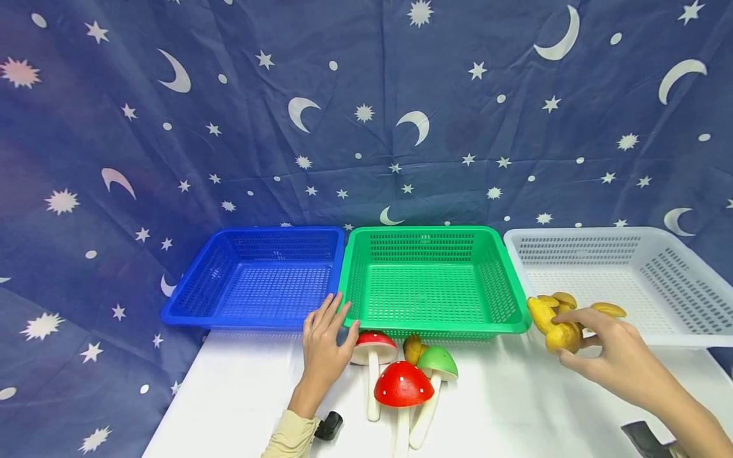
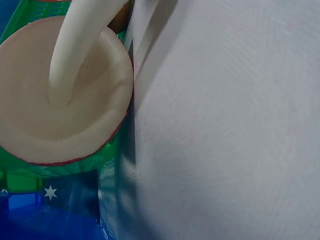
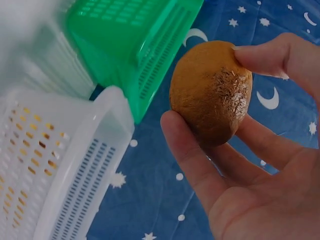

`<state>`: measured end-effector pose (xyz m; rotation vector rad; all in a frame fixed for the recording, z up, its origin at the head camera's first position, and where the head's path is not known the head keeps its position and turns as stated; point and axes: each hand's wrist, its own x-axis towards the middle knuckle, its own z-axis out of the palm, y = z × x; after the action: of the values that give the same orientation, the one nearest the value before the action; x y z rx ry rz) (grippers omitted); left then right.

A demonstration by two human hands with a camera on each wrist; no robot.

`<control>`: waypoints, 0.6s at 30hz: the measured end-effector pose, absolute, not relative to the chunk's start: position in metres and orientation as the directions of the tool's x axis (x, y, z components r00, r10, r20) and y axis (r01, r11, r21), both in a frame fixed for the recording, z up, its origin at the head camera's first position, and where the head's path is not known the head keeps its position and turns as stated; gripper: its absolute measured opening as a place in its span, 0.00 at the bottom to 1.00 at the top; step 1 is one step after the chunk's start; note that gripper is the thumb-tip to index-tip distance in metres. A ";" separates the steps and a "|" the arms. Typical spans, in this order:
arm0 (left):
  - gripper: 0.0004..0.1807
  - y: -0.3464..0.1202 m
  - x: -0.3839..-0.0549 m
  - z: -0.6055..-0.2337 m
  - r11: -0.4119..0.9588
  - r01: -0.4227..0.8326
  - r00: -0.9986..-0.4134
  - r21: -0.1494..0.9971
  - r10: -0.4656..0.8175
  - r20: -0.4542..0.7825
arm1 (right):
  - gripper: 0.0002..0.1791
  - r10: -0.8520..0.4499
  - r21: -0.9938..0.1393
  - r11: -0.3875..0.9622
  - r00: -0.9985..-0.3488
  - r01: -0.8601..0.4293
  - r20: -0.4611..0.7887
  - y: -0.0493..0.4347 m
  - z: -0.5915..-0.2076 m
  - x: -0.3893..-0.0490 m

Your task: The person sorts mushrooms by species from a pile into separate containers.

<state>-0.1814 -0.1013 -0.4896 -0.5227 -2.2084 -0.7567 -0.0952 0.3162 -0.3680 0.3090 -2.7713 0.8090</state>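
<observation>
My right hand (image 1: pixel 615 356) pinches a yellow-brown toy mushroom (image 1: pixel 562 337) between thumb and fingers, at the front left corner of the white basket (image 1: pixel 681 340). Up close in the right wrist view, its rounded, darker-spotted end (image 3: pixel 207 90) faces the camera. Several more yellow mushrooms (image 1: pixel 608 310) lie inside that basket, partly behind the hand. My left hand (image 1: pixel 326 350) has its fingers extended at the front rims of the blue basket (image 1: pixel 252 321) and the green basket (image 1: pixel 435 327). Right beside its thumb leans a red-capped mushroom (image 1: pixel 373 356), whose pale underside (image 2: pixel 30 115) fills part of the left wrist view.
Before the green basket lie another red mushroom with white dots (image 1: pixel 404 385), a green-capped mushroom (image 1: pixel 438 362) and a small brown-yellow mushroom (image 1: pixel 412 348). The three baskets stand in a row on a white tabletop (image 1: pixel 229 394), backed by a blue star-and-moon cloth (image 1: pixel 355 191).
</observation>
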 end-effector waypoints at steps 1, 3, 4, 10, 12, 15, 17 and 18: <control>0.22 -0.101 -0.181 -0.490 0.744 0.566 -0.649 0.356 0.135 0.749 | 0.26 -0.128 -0.498 0.826 -0.948 -0.264 0.290 0.318 -0.368 -0.097; 0.22 -0.101 -0.181 -0.490 0.743 0.567 -0.647 0.356 0.134 0.751 | 0.25 -0.123 -0.498 0.825 -0.946 -0.266 0.301 0.322 -0.367 -0.102; 0.22 -0.101 -0.181 -0.491 0.743 0.567 -0.646 0.355 0.134 0.751 | 0.25 -0.121 -0.498 0.826 -0.945 -0.265 0.303 0.324 -0.366 -0.104; 0.22 -0.101 -0.182 -0.492 0.744 0.567 -0.643 0.354 0.132 0.754 | 0.24 -0.120 -0.508 0.819 -0.946 -0.267 0.302 0.331 -0.366 -0.117; 0.22 -0.100 -0.182 -0.491 0.744 0.567 -0.645 0.354 0.134 0.752 | 0.24 -0.120 -0.511 0.817 -0.946 -0.267 0.302 0.332 -0.365 -0.119; 0.22 -0.100 -0.182 -0.491 0.745 0.565 -0.650 0.356 0.136 0.747 | 0.23 -0.121 -0.510 0.817 -0.946 -0.268 0.302 0.333 -0.363 -0.124; 0.22 -0.101 -0.182 -0.491 0.747 0.562 -0.651 0.356 0.134 0.747 | 0.23 -0.121 -0.508 0.820 -0.947 -0.263 0.296 0.333 -0.361 -0.127; 0.22 -0.101 -0.182 -0.491 0.748 0.560 -0.652 0.356 0.133 0.747 | 0.23 -0.117 -0.511 0.821 -0.951 -0.255 0.286 0.333 -0.359 -0.129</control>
<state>-0.1822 -0.1008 -0.4912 -0.5179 -2.2127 -0.7516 -0.1285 0.3333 -0.3592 0.2870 -2.7624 0.8255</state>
